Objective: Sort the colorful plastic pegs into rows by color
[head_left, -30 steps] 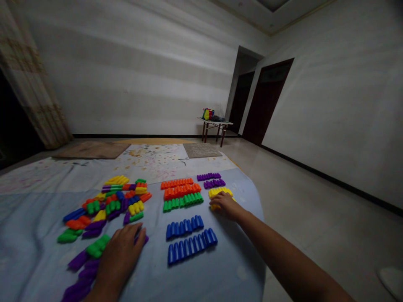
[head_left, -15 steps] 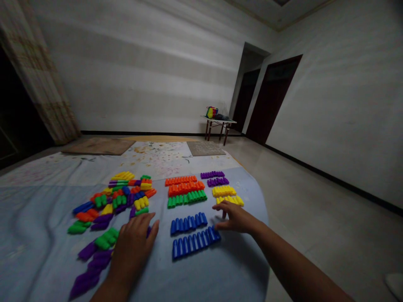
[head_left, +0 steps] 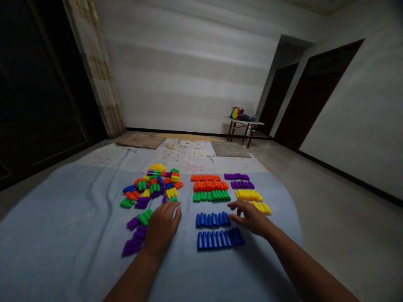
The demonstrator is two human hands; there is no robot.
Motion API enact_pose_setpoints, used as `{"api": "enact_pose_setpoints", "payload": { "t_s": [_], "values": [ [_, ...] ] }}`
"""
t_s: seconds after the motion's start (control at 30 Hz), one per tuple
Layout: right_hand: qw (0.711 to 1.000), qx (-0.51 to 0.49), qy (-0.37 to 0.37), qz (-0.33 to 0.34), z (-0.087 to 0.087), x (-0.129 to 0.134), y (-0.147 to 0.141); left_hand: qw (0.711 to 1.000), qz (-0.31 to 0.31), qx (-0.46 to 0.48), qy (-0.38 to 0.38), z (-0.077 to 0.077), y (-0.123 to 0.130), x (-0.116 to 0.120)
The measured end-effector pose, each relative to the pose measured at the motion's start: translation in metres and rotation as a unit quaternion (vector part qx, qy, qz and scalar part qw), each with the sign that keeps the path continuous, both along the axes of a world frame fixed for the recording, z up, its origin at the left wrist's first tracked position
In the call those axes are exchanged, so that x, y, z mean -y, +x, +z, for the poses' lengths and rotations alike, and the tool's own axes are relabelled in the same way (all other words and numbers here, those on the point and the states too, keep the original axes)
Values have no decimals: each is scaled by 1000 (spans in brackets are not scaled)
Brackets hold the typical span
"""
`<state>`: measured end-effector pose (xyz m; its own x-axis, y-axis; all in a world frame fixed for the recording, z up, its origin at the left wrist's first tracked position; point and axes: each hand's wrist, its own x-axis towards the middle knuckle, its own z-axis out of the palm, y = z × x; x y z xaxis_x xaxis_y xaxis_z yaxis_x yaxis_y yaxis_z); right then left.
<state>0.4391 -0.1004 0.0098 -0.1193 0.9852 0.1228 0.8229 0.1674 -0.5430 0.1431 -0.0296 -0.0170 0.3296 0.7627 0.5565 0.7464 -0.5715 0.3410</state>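
My left hand (head_left: 163,226) hangs over the near right side of a mixed pile of coloured ribbed plastic pieces, thumb apart from the fingers. Beside it lie purple pieces (head_left: 134,244) and green ones (head_left: 145,216); whatever is under the palm is hidden. My right hand (head_left: 251,216) is open at the right end of the far blue row (head_left: 213,219), thumb and forefinger apart; I cannot tell whether they touch it. The near blue row (head_left: 217,240) lies below. Yellow rows (head_left: 249,195) sit just beyond the right hand, which partly covers the nearer one.
Orange rows (head_left: 210,185), a green row (head_left: 211,196) and purple rows (head_left: 236,176) lie farther back on the blue cloth (head_left: 78,201). Two flat boards (head_left: 141,141) rest at the table's far end. A small side table (head_left: 244,121) holding a colourful bag stands beyond.
The view has swung left, so the table appears farther right. My right hand has come closer to the far blue row's end. My left hand stays beside the mixed pile.
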Motion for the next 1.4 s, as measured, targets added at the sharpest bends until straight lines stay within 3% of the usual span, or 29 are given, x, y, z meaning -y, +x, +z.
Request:
{"api": "enact_pose_setpoints", "payload": {
  "t_s": [0.23,0.4,0.57,0.73,1.0,1.23,1.4],
  "values": [
    [997,17,14,70,15,-36,-53,988,129,45,76,2,-35,-18],
    [990,53,14,128,17,-54,-95,965,248,69,47,2,-66,-26],
    [982,94,27,160,16,-78,-125,945,295,142,-2,-6,-89,-34],
    [978,112,59,168,18,-115,-148,924,307,217,-66,-15,-95,-41],
    [982,145,47,108,23,-185,-185,907,291,267,-149,-15,-95,-40],
    [983,165,12,84,7,-237,-227,908,275,274,-157,-22,-97,-42],
    [980,182,-8,84,-6,-257,-252,910,268,272,-158,-25,-98,-42]
  ]
}}
